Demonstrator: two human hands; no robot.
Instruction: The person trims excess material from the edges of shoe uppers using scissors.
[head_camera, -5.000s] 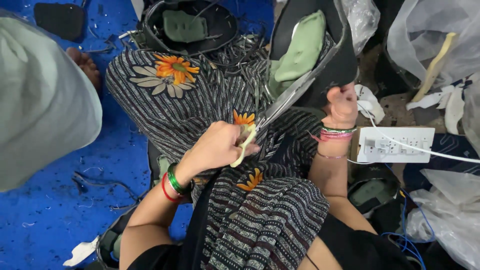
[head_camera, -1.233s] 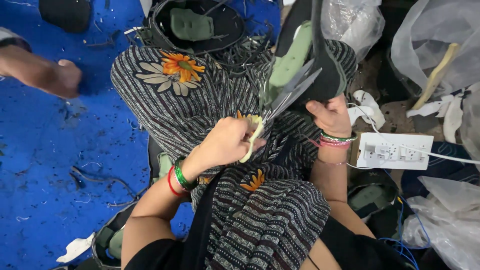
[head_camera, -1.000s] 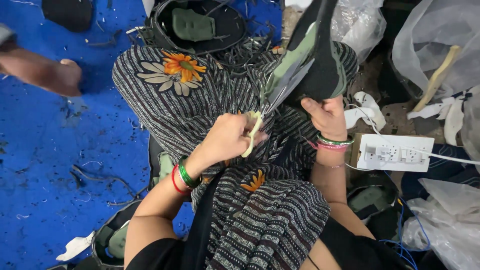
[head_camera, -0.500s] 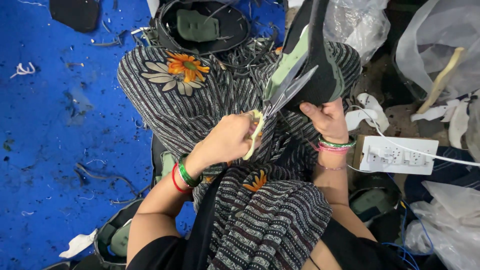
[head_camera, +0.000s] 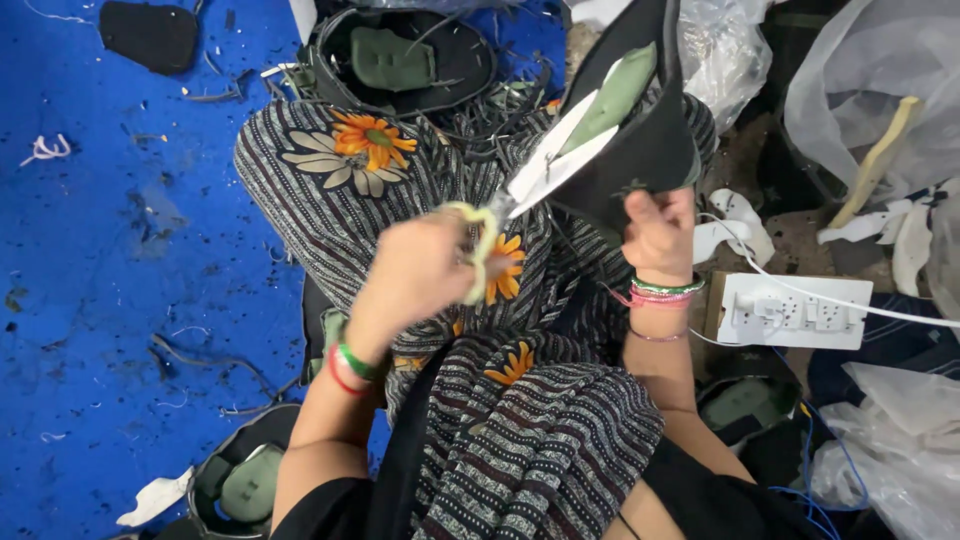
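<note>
My left hand (head_camera: 420, 270) grips the pale yellow handles of a pair of scissors (head_camera: 545, 170), whose silver blades point up and right, against the edge of a black shoe piece (head_camera: 650, 140) with a green insole. My right hand (head_camera: 657, 232) pinches the lower edge of that black piece and holds it upright over my lap. Both wrists wear coloured bangles. My legs are covered by striped cloth with orange flowers (head_camera: 370, 135).
A black shoe part with a green insole (head_camera: 395, 60) lies past my knees, another (head_camera: 240, 485) by my left elbow. A white power strip (head_camera: 795, 310) with a cable sits at right, beside clear plastic bags (head_camera: 880, 80). Scraps litter the blue floor (head_camera: 120, 260).
The other person's arm and foot at the left have left the view. My left hand and the scissors have shifted along the black piece, which my right hand has turned more upright.
</note>
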